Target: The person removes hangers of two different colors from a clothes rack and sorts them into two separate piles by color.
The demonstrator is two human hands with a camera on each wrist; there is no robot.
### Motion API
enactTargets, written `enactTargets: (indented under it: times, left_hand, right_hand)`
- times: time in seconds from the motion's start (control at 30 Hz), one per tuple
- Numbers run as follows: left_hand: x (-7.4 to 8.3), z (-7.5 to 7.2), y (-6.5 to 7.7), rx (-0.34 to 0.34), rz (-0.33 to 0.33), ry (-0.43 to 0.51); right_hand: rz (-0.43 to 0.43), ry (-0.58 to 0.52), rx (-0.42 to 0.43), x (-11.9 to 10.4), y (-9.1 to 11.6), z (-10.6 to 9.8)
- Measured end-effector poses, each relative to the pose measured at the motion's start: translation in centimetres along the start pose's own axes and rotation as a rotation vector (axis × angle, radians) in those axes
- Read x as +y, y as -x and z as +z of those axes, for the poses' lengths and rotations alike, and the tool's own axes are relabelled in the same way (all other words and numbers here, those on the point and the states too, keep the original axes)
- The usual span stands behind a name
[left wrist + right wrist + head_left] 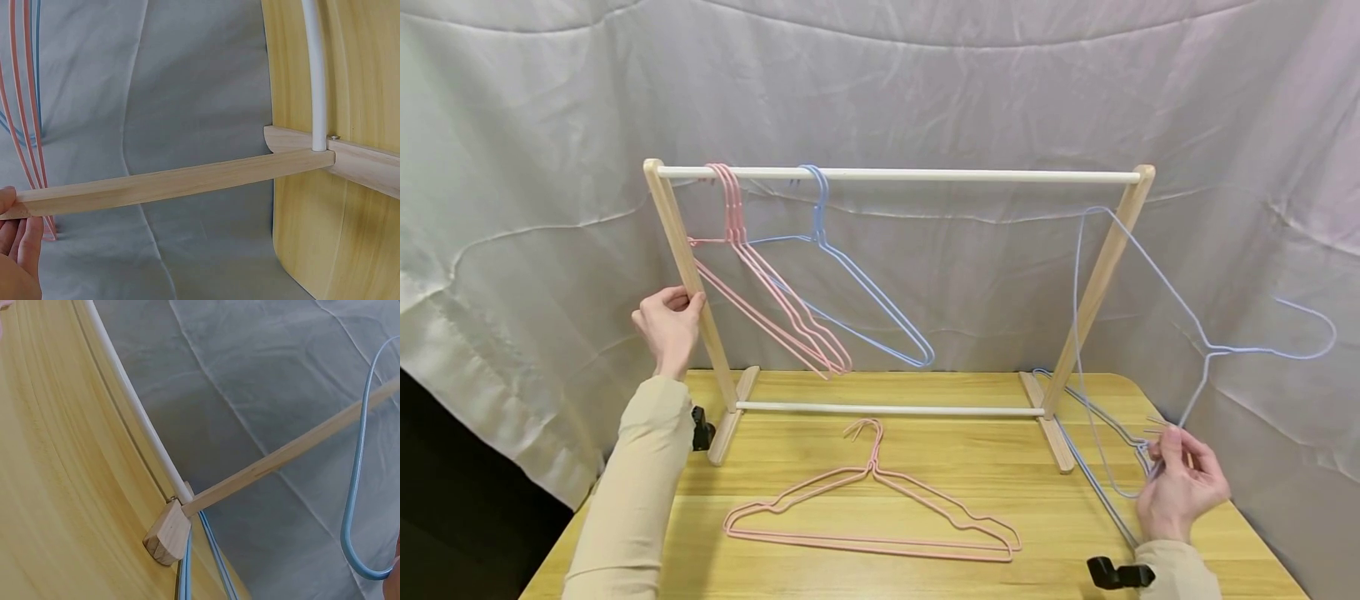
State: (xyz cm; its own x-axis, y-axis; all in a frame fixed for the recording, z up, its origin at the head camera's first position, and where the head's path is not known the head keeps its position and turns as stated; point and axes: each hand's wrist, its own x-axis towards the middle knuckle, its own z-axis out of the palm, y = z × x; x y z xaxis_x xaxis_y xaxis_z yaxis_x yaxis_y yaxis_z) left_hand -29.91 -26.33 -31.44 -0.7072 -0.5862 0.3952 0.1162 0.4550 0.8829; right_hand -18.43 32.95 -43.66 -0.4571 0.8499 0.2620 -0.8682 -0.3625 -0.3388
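Pale left sleeve (640,483) nearest; left grip (668,327) pinched on left post (673,225), right grip (1183,483) pinched around blue hanger (1208,347), raised near right post (1097,292); swung carelessly, could snag post, jolt rack (970,176)

A: What is the person wearing?
B: Cream, cuffed sleeves. The left sleeve (640,475), softly creased, shows at lower left; the right sleeve (1176,571) at the bottom edge, lower right.
A: And at the wrists?
B: A small black block (702,429) beside the left, a two-lobed black piece (1120,573) by the right. Left hand (667,329) and right hand (1183,485) are bare.
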Motion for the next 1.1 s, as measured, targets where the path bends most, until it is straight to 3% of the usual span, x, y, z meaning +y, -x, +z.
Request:
enactTargets:
  times: [0.37, 0.67, 0.97, 1.1]
  left_hand:
    - [0.0, 0.0, 0.0, 0.005, 0.002, 0.003]
    - [0.2, -0.1, 0.1, 0.003, 0.005, 0.008]
    - [0.2, -0.1, 0.1, -0.002, 0.005, 0.007]
    - [0.1, 0.0, 0.2, -0.005, 0.000, 0.011]
  right_hand:
    - [0.025, -0.047, 0.095, -0.6, -0.3, -0.8]
    - [0.037, 0.028, 0.164, -1.8, -1.1, -1.8]
    - [0.145, 0.283, 0.233, -3.1, -1.7, -3.8]
    - [0.256, 0.441, 0.250, -3.5, -1.9, -4.5]
